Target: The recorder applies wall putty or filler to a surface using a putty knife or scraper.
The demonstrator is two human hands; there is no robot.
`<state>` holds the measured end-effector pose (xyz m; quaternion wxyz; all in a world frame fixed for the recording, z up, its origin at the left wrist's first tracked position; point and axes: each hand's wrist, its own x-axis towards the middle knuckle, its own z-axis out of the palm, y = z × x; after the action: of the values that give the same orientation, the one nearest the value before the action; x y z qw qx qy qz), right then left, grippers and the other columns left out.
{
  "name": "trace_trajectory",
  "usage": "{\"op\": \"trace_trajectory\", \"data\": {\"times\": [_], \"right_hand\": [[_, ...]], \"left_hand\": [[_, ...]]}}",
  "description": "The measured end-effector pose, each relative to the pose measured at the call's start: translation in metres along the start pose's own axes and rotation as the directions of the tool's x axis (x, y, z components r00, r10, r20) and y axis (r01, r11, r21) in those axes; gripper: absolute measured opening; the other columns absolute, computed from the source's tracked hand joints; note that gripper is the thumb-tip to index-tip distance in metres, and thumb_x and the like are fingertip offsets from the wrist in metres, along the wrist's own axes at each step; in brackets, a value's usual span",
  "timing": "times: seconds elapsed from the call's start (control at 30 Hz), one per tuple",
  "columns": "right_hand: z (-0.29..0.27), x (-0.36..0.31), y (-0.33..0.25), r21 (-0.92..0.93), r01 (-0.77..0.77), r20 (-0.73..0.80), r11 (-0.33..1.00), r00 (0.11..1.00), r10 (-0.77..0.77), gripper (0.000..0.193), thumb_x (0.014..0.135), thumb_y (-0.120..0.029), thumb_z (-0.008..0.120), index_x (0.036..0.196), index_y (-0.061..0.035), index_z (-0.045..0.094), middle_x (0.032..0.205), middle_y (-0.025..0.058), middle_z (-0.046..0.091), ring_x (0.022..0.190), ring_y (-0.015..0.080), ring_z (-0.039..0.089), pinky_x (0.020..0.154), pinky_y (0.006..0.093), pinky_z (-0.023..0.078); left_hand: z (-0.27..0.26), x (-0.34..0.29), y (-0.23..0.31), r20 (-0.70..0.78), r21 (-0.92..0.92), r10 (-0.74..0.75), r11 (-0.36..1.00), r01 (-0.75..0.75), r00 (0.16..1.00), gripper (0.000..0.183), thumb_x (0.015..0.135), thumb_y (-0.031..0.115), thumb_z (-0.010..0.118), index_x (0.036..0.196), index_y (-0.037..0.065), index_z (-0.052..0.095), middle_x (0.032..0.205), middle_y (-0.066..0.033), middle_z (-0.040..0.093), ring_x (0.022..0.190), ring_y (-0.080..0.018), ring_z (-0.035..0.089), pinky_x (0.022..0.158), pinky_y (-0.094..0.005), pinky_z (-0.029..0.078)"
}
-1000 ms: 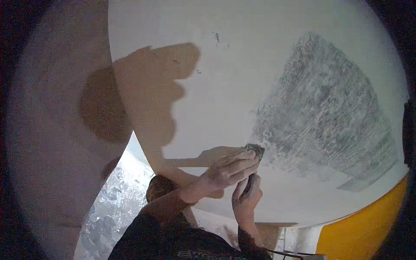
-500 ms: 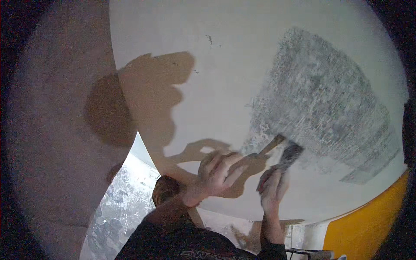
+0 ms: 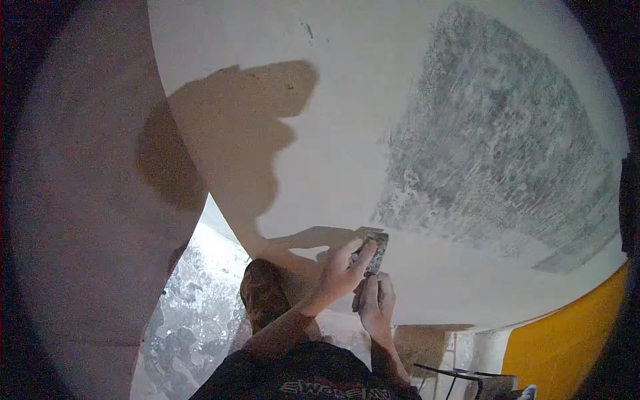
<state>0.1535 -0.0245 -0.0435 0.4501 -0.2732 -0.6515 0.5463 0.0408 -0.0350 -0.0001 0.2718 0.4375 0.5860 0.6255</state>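
Observation:
A small flat grey pad [image 3: 377,255], rectangular and speckled with pale dust, is between my two hands in front of the pale curved surface [image 3: 333,153]. My left hand [image 3: 341,270] is closed at its left side, with the thumb lying on its face. Below it, my right hand [image 3: 377,300] has its fingers curled and pressed around the lower end. Whether the pad is a sanding block or a scraper blade cannot be made out. Up and to the right, the surface carries a large grey, scratched patch [image 3: 493,140], apart from both hands.
My body's shadow [image 3: 233,133] falls across the surface on the left. Below it lies a bright, mottled strip [image 3: 193,320] beside a brown rounded thing [image 3: 263,290]. At lower right are an orange panel [image 3: 560,327] and a black metal frame [image 3: 467,375].
My right hand has come left and toward me with the pad, away from the grey patch. My left hand, apart from it before, has closed on the pad.

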Motion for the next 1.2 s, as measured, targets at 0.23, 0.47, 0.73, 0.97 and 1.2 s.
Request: {"op": "trace_trajectory", "data": {"times": [0.23,0.47,0.73,0.97,1.2], "right_hand": [[0.01,0.008,-0.006,-0.069,0.001,-0.092,0.998,0.996,-0.007,0.017,0.096,-0.016,0.035,0.095,-0.0004,0.041,0.057,0.0038,0.048,0.041,0.0077,0.045,0.037,0.0227,0.038],[0.004,0.019,-0.006,-0.24,-0.008,-0.115,0.971,0.993,-0.02,0.022,0.096,-0.016,0.038,0.083,0.0002,0.044,0.055,0.004,0.05,0.042,0.0074,0.047,0.037,0.0229,0.037],[0.008,0.025,-0.007,-0.391,0.101,-0.251,0.915,0.945,-0.211,0.028,0.094,-0.016,0.046,0.071,-0.0008,0.046,0.052,0.005,0.052,0.043,0.0073,0.046,0.04,0.024,0.035],[0.006,0.03,-0.02,-0.521,0.2,-0.132,0.83,0.942,-0.309,0.017,0.089,-0.012,0.052,0.076,-0.0012,0.051,0.058,0.0111,0.059,0.05,0.0176,0.061,0.045,0.0293,0.046],[0.01,0.027,-0.018,-0.459,0.227,-0.187,0.859,0.921,-0.343,0.028,0.092,-0.014,0.05,0.067,-0.001,0.048,0.05,0.0058,0.05,0.044,0.0072,0.042,0.04,0.0265,0.033]], "left_hand": [[0.005,0.012,-0.003,-0.027,0.088,0.102,0.991,-0.099,0.994,0.039,0.09,0.031,0.054,0.068,-0.001,0.052,0.049,-0.0042,0.04,0.049,-0.0072,0.035,0.044,-0.0282,0.031],[0.004,0.014,-0.006,-0.01,0.021,-0.028,0.999,0.028,1.0,0.045,0.089,0.034,0.055,0.06,0.0,0.047,0.047,-0.0025,0.038,0.048,-0.0062,0.033,0.043,-0.0294,0.029],[0.005,0.01,-0.012,-0.065,0.071,0.153,0.986,-0.149,0.986,0.046,0.088,0.037,0.056,0.058,0.002,0.048,0.045,-0.0033,0.034,0.045,-0.0067,0.03,0.04,-0.0285,0.027],[0.004,0.01,0.0,-0.081,-0.016,-0.001,1.0,0.0,0.997,0.048,0.087,0.036,0.057,0.056,0.002,0.046,0.045,-0.0037,0.034,0.046,-0.0064,0.031,0.04,-0.0288,0.026],[0.002,0.006,0.0,-0.021,-0.048,-0.101,0.994,0.1,0.995,0.042,0.087,0.037,0.058,0.06,0.005,0.053,0.052,0.0008,0.047,0.05,-0.0038,0.042,0.043,-0.023,0.033]]}}
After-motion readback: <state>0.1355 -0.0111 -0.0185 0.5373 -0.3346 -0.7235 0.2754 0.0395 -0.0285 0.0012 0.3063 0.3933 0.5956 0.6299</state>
